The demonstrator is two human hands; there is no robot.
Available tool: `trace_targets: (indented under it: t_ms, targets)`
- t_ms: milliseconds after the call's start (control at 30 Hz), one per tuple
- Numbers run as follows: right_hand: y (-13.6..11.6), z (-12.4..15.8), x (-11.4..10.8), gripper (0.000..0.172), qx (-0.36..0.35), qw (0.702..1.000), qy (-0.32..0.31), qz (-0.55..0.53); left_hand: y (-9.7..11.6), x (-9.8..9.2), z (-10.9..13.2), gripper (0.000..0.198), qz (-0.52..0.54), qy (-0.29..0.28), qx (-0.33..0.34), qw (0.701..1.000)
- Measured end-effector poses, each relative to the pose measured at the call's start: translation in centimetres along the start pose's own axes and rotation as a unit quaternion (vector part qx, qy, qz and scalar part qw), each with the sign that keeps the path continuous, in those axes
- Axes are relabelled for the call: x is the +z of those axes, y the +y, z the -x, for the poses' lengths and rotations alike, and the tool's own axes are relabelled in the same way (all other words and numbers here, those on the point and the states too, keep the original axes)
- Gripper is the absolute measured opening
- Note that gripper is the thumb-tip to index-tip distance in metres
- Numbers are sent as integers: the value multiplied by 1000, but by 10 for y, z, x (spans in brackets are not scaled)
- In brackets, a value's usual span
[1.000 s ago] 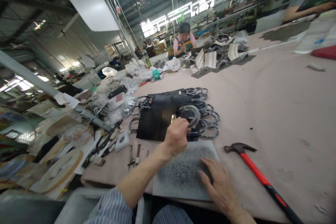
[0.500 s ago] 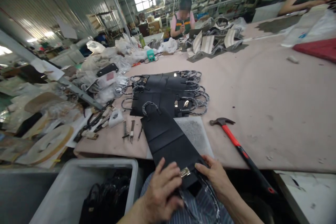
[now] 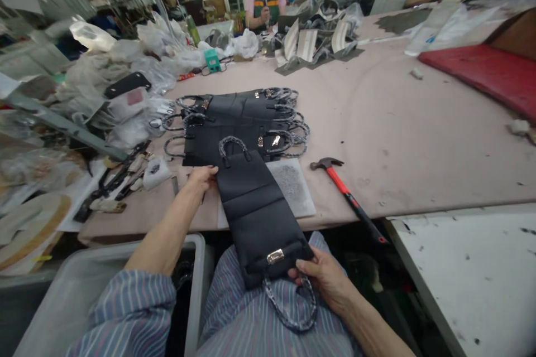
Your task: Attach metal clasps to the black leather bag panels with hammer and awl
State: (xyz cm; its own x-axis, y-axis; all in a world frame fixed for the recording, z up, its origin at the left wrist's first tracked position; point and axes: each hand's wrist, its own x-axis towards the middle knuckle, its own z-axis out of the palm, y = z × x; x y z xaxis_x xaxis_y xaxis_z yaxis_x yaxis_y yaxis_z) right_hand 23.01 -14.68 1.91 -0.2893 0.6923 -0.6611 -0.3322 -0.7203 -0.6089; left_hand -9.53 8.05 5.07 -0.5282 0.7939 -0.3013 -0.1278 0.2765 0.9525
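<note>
A flat black handbag panel slants from the table edge down over my lap. Plastic-wrapped handles show at both its ends: an upper handle and a lower handle. Near its lower end sits a gold metal clasp. My left hand is closed on the panel's upper left edge, its fingertips partly hidden. With the thumb on top, my right hand grips the lower right corner beside the lower handle. Under the panel's upper part lies a pale, worn board.
Behind the panel lie several similar black bag panels. A claw hammer rests right of the board, its handle past the table edge. A grey bin stands at lower left; tools and plastic bags crowd the left. A co-worker sits across the table.
My left hand has moved from near the clasp up to the panel's upper left edge. My right hand still holds the lower corner. The view has shifted, showing more of my lap.
</note>
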Motion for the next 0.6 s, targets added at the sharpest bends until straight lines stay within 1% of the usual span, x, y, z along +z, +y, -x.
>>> trace_targets:
  t_ms: [67, 100, 200, 233, 300, 333, 367, 400, 433, 467, 500, 533, 567, 600]
  targets:
    - [-2, 1, 3, 43, -25, 999, 17, 13, 12, 6, -1, 27, -15, -3, 5, 1000]
    - [-5, -1, 6, 43, -45, 998, 25, 25, 22, 11, -2, 25, -20, -6, 14, 1000]
    - [-22, -16, 21, 47, -100, 993, 45, 52, 66, 28, -15, 24, -17, -22, 71, 997]
    - [-29, -24, 27, 49, -116, 991, 47, 53, 82, 35, -22, 25, -23, -28, 99, 994]
    - [-46, -42, 38, 50, -146, 986, 46, 69, 113, 47, -34, 29, -78, -33, 176, 981]
    - [-54, -51, 43, 48, -164, 980, 51, 101, 124, 51, -38, 32, -120, -25, 218, 968]
    - [-60, -59, 46, 46, -190, 967, 67, 157, 130, 54, -41, 35, -171, -14, 256, 951]
    - [-64, -66, 48, 44, -226, 941, 97, 231, 130, 55, -41, 38, -223, -4, 288, 931]
    - [-67, -72, 47, 44, -269, 901, 137, 311, 125, 55, -39, 41, -274, -3, 312, 910]
    - [-67, -76, 46, 46, -313, 848, 180, 387, 114, 52, -35, 42, -322, -14, 329, 888]
    - [-65, -78, 42, 49, -352, 792, 215, 450, 98, 48, -29, 42, -362, -34, 340, 867]
    - [-62, -79, 39, 53, -381, 743, 239, 495, 77, 43, -22, 40, -392, -59, 346, 850]
    - [-58, -79, 35, 54, -400, 706, 252, 527, 55, 36, -13, 37, -415, -81, 351, 835]
    - [-53, -79, 31, 54, -409, 682, 254, 551, 31, 29, -4, 35, -430, -98, 359, 823]
